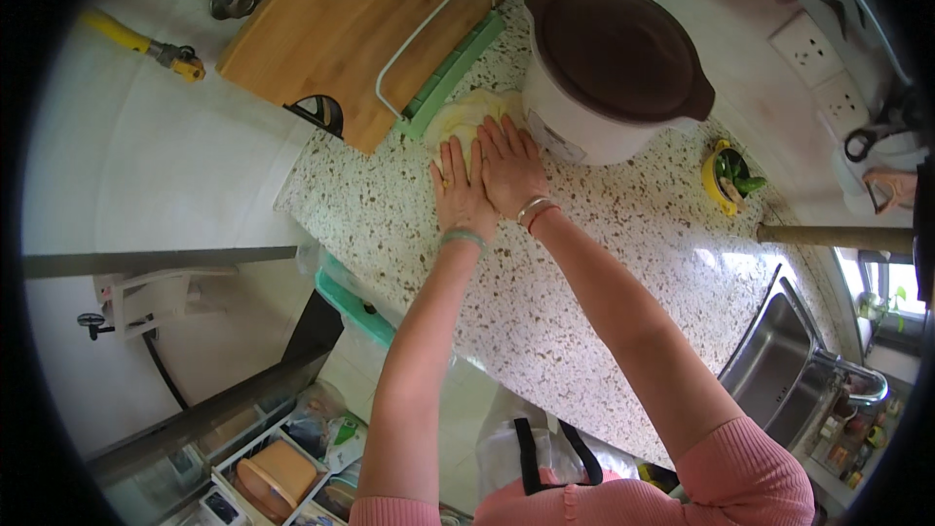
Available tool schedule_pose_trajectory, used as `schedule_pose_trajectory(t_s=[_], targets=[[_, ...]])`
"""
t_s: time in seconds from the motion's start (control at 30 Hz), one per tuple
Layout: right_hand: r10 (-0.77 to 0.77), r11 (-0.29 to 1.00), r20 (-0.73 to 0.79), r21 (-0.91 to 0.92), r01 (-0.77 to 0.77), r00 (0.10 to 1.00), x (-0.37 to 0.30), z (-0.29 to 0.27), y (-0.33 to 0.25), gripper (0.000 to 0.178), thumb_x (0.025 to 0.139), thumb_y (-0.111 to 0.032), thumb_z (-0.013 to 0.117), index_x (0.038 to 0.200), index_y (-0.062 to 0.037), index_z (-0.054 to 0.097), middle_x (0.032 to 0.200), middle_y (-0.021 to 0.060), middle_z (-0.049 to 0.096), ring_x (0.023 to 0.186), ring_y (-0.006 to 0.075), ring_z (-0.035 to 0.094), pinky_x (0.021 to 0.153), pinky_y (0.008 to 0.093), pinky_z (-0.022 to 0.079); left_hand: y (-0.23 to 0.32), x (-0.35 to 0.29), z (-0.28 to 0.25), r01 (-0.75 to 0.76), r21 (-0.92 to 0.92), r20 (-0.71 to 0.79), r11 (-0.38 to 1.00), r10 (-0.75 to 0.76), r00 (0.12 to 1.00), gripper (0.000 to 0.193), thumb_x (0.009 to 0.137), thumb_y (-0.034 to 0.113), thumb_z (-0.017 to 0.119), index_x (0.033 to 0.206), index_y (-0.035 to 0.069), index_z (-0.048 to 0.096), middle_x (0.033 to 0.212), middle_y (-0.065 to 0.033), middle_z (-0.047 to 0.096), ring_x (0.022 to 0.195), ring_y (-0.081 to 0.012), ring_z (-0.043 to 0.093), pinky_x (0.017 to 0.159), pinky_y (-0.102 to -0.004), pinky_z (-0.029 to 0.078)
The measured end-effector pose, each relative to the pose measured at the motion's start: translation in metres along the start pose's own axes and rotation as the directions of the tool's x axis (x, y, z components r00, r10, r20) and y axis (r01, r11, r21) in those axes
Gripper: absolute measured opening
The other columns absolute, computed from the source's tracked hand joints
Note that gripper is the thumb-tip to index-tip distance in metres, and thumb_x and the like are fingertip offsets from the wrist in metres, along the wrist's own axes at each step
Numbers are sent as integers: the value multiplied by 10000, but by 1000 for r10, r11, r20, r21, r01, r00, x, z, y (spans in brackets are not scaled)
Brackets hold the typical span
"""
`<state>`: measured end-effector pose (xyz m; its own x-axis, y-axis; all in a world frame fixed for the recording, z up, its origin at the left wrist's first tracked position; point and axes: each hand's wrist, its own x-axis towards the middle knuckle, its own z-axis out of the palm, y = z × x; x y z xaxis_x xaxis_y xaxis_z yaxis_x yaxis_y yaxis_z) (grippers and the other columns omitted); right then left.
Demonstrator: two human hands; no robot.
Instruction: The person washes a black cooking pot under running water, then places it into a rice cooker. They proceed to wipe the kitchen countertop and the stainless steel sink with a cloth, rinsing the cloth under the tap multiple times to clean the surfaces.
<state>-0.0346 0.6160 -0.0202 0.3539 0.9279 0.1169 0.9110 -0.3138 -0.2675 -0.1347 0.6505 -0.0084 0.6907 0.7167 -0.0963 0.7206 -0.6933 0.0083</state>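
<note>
A pale yellow cloth [462, 118] lies bunched on the speckled countertop [604, 234], between the green rack and the cooker. My left hand [462, 190] presses flat on its near part, fingers stretched out. Beside it, touching it, my right hand [512, 173] also lies flat with its fingers extended over the cloth. Both arms reach far forward. Part of the cloth is hidden under my fingers. Just right of it stands a white electric cooker [575, 122] with a dark brown lid [618, 49].
A wooden cutting board [331, 29] leans in a green rack [453, 78] at the back left. Farther right are a small yellow pot [719, 180] with green vegetables and a steel sink [774, 356]. A turquoise bin [353, 304] hangs by the counter's left edge, above an open drawer [273, 472].
</note>
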Motion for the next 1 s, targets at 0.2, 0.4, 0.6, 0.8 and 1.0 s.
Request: schedule_pose_trajectory(t_s=[0.2,0.4,0.6,0.8,1.0], targets=[[-73,997,16,20,73,997,-80,-15,-5,522,968,-251,319,1457,-70,333,1540,64,283,1448,261,161,1179,396,119,29,-81,7,59,-67,1,996,-59,998,761,940,398,442,1527,79,77,1576,-207,34,1465,-340,-22,1169,-482,-20],[-119,992,60,51,116,991,-179,-38,-5,536,954,-278,379,1452,-82,351,1542,57,283,1448,264,164,1176,405,127,70,-175,20,90,-80,-31,993,-93,995,706,952,356,419,1520,68,114,1570,-224,39,1462,-361,-3,1169,-492,-10],[-124,990,110,78,116,986,-286,-64,17,530,947,-286,404,1437,-85,382,1539,66,290,1446,266,174,1174,409,129,137,-268,29,80,-207,-50,975,-92,995,626,973,301,365,1510,56,156,1564,-240,49,1459,-374,5,1168,-506,-6],[-137,988,171,92,122,976,-386,-91,35,510,932,-280,431,1408,-95,427,1538,64,295,1446,266,182,1171,423,120,194,-351,33,101,-232,59,968,-89,994,620,973,296,362,1507,45,172,1564,-240,58,1458,-384,1,1167,-510,-1],[-130,985,178,136,107,975,-385,-90,32,500,941,-277,439,1415,-120,417,1535,62,298,1447,283,174,1161,440,136,196,-354,33,78,-106,70,991,-70,995,648,954,295,388,1497,10,179,1571,-191,118,1462,-343,65,1178,-495,29]])
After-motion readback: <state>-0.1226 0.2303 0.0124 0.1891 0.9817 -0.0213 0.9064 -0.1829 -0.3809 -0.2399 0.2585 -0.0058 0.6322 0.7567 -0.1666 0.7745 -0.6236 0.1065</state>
